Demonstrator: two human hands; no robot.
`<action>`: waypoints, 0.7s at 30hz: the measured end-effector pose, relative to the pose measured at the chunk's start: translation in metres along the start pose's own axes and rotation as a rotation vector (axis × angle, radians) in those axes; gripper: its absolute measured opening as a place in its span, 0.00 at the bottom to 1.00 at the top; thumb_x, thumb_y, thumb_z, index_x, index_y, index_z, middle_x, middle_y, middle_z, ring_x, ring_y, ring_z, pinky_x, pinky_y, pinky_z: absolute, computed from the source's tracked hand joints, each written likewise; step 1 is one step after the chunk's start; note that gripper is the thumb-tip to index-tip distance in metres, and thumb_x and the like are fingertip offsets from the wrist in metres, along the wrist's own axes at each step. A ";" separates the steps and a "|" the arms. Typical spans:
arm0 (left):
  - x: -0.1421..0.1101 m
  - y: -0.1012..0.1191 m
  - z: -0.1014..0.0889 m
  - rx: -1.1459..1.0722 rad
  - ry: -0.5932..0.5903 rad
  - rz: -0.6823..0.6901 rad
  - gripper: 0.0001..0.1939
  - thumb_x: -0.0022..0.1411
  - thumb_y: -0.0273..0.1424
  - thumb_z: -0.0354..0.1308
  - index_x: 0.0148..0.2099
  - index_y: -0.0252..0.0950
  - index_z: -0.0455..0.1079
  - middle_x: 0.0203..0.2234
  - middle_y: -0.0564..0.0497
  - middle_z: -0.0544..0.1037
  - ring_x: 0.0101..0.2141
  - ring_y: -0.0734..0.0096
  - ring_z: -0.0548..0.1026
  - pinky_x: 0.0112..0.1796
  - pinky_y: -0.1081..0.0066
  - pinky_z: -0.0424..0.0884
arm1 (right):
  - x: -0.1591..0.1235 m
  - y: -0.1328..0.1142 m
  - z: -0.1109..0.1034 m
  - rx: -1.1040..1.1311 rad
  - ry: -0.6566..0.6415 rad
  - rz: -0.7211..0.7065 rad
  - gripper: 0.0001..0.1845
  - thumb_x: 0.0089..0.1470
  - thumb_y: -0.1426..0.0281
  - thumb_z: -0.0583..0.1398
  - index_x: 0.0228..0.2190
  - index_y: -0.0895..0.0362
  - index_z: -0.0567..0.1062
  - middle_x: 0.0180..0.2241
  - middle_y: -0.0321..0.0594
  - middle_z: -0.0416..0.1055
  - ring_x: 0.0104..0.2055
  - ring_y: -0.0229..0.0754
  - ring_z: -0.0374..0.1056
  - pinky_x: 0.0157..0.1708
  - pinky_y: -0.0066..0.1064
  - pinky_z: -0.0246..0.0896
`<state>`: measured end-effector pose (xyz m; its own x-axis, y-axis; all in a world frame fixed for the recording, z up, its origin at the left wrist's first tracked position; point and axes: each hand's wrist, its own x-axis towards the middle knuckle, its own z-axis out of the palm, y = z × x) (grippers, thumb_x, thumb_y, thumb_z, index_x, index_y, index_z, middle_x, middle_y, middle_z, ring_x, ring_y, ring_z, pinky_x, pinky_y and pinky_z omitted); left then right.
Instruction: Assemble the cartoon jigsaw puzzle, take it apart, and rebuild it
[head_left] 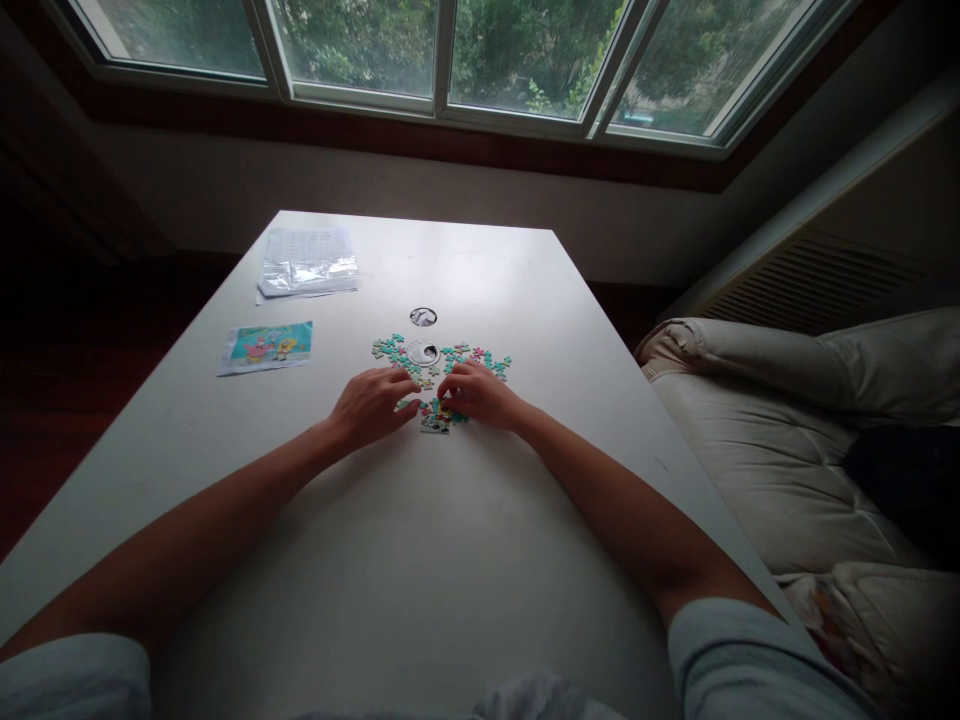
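Jigsaw pieces in teal, pink and yellow (389, 348) lie scattered on the glossy white table (420, 570), around and between both hands. The left hand (373, 403) is half open, thumb and fingers apart; the right hand (481, 392) curls down over the pieces, and I cannot tell whether it grips one. Lettering on the teal cartoon picture sheet (270, 346) and plastic-covered white paper (306, 262) is too small to read.
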<state>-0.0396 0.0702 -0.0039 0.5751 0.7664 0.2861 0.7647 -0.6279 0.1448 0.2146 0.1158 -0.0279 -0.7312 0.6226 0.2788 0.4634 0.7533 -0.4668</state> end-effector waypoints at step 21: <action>0.000 0.024 0.015 -0.196 -0.013 -0.208 0.07 0.64 0.34 0.61 0.44 0.44 0.77 0.41 0.51 0.77 0.38 0.63 0.74 0.41 0.65 0.66 | -0.001 0.002 0.003 0.007 0.004 0.018 0.03 0.59 0.68 0.66 0.37 0.54 0.80 0.35 0.40 0.72 0.40 0.43 0.63 0.45 0.33 0.55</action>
<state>-0.0167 0.0567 -0.0147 0.4161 0.8826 0.2189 0.7968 -0.4699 0.3797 0.2147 0.1158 -0.0316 -0.7206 0.6371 0.2735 0.4730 0.7401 -0.4781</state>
